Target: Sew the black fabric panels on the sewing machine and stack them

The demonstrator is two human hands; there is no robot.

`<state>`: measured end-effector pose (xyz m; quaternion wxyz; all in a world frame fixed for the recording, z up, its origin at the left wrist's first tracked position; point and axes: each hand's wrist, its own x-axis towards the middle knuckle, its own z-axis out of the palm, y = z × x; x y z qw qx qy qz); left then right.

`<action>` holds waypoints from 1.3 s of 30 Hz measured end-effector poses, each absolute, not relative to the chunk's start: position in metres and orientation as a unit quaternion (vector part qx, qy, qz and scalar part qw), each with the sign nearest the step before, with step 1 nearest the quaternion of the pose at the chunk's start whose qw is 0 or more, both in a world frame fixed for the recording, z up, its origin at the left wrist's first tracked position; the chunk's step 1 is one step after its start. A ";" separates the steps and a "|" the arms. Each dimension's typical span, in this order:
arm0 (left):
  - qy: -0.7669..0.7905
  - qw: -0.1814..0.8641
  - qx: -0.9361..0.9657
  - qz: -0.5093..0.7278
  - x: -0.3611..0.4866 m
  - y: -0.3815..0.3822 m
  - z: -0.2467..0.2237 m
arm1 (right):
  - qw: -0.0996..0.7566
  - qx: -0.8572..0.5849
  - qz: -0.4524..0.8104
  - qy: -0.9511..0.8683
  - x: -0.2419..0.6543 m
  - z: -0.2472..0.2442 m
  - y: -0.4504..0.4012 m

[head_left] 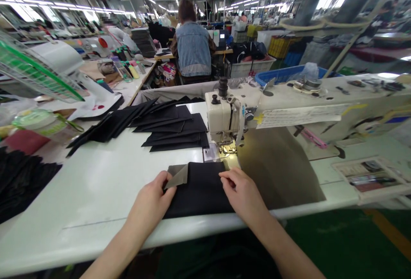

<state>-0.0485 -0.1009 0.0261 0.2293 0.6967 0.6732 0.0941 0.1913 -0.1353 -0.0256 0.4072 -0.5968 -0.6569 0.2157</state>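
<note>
A black fabric piece lies flat at the table's front edge, just before the sewing machine. At its upper left, my left hand pinches a turned-up corner, whose grey-brown underside shows. My right hand rests at the right edge of the piece with its fingers closed in a pinch; the fabric edge seems to be between them, though the fingertips partly hide it. The lit presser foot is a little behind the fabric, apart from it.
Black cut pieces lie overlapped left of the machine head. A desk fan stands at the left, near a dark fabric heap. A brown sheet covers the table under the machine arm. A tool tray is at right; a person sits ahead.
</note>
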 end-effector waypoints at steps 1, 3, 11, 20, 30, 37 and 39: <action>0.672 0.228 0.698 0.094 -0.049 -0.101 0.026 | 0.409 -0.598 0.212 -0.656 0.191 -0.025 -0.136; 0.672 0.227 0.699 0.092 -0.049 -0.101 0.026 | 0.411 -0.599 0.208 -0.655 0.191 -0.025 -0.136; 0.673 0.216 0.704 0.071 -0.049 -0.095 0.025 | 0.394 -0.611 0.200 -0.657 0.190 -0.024 -0.133; 0.702 0.152 0.694 0.054 -0.058 -0.082 0.022 | 0.394 -0.597 0.183 -0.674 0.193 -0.032 -0.135; 0.668 0.042 0.742 0.042 -0.057 -0.089 0.018 | 0.320 -0.591 0.050 -0.739 0.192 -0.026 -0.139; 0.335 0.121 0.921 0.159 -0.021 -0.098 -0.003 | 0.297 -0.527 0.037 -0.796 0.177 -0.028 -0.134; 0.355 0.132 0.911 0.163 -0.004 -0.108 -0.010 | 0.299 -0.538 0.031 -0.787 0.175 -0.032 -0.137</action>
